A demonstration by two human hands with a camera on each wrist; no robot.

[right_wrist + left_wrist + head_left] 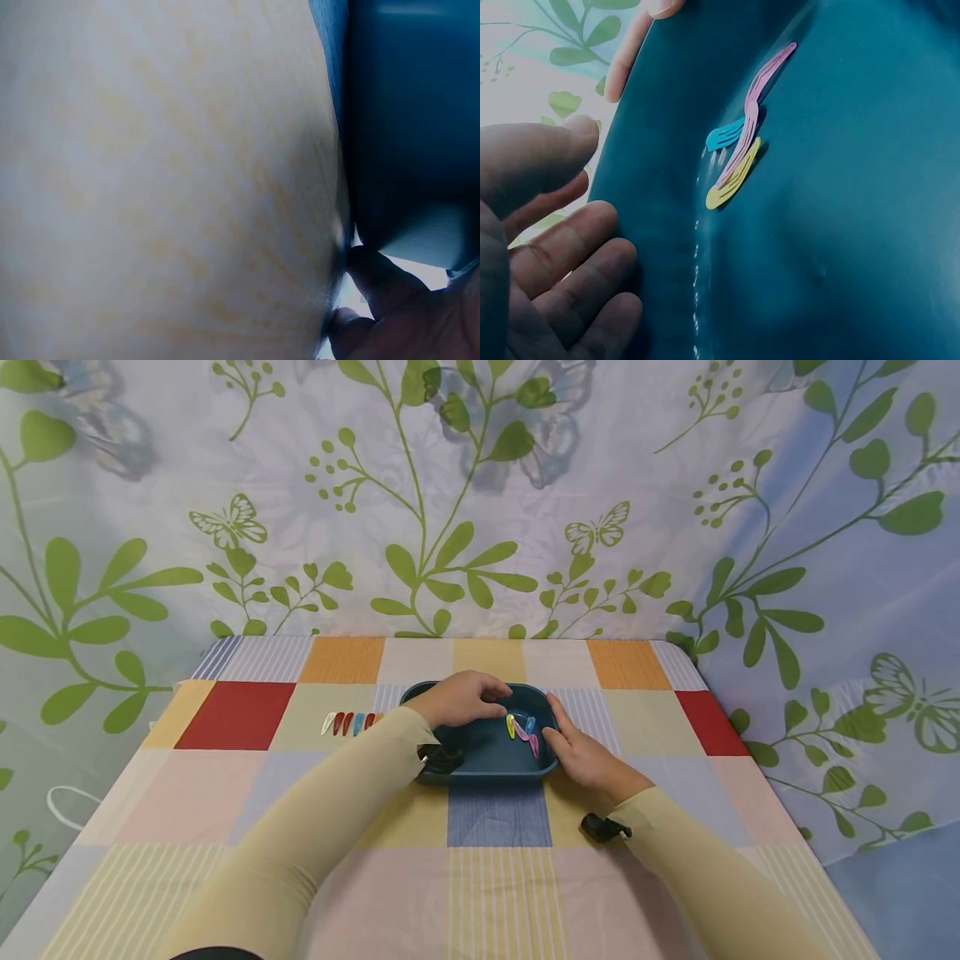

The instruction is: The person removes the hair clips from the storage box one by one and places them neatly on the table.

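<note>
The left hand [467, 697], relaxed and holding nothing, is positioned over the blue tray [487, 757]. The right hand [588, 758] grips the tray's right end, near the hair clips [520, 730] inside.

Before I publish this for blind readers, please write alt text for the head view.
A person's left hand hovers over a dark blue tray while the right hand holds its right side. Yellow, pink and blue hair clips lie inside; more clips line up left of the tray on patchwork cloth.

The tray [491, 753] looks smooth, slightly glossy plastic.
</note>
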